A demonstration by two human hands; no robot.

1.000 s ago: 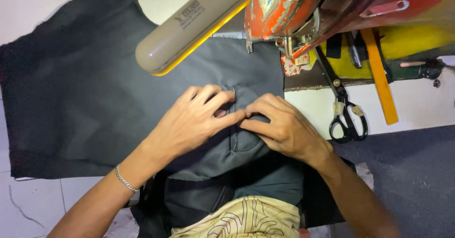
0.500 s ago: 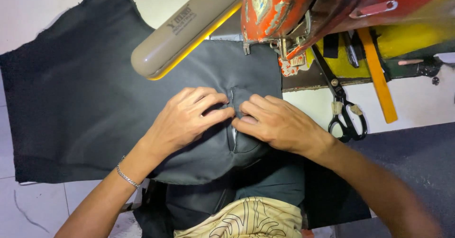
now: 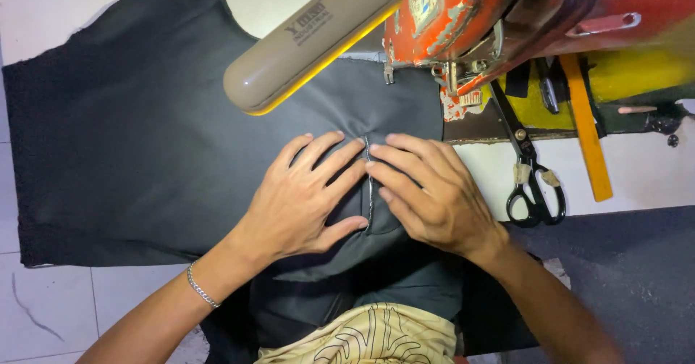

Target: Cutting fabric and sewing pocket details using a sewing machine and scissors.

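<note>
- Fingers (image 3: 340,162) of the left hand (image 3: 300,204) spread flat, open, pressing down on the dark grey woven fabric panel (image 3: 145,154); nothing gripped.
- Fingers (image 3: 405,162) of the right hand (image 3: 434,197) likewise flat and open, pressing the same cloth from the right side.
- Between both sets of fingertips, a pale narrow seam line (image 3: 369,183) running near to far, pinched up into a slight ridge.
- Fabric panel spread over the white surface (image 3: 43,16), reaching far left and hanging off the near edge toward the lap; seam lying just near the worn orange sewing machine head (image 3: 449,23).
- Best done, by judgement: even pressure on both sides, seam kept straight and aimed at the needle area, fingertips kept near of the presser foot, no slack bunching under the palms.
- Beige cylindrical lamp housing with yellow edge (image 3: 304,45) tilted above the cloth, far of the left hand.
- Right of the machine: black-handled scissors (image 3: 532,183), an orange flat ruler (image 3: 583,132).
- Thin silver bracelet (image 3: 201,288) on the left wrist.
- Count: two hands, one fabric panel under them, one machine, one lamp, one pair of scissors, one ruler, one bracelet.
</note>
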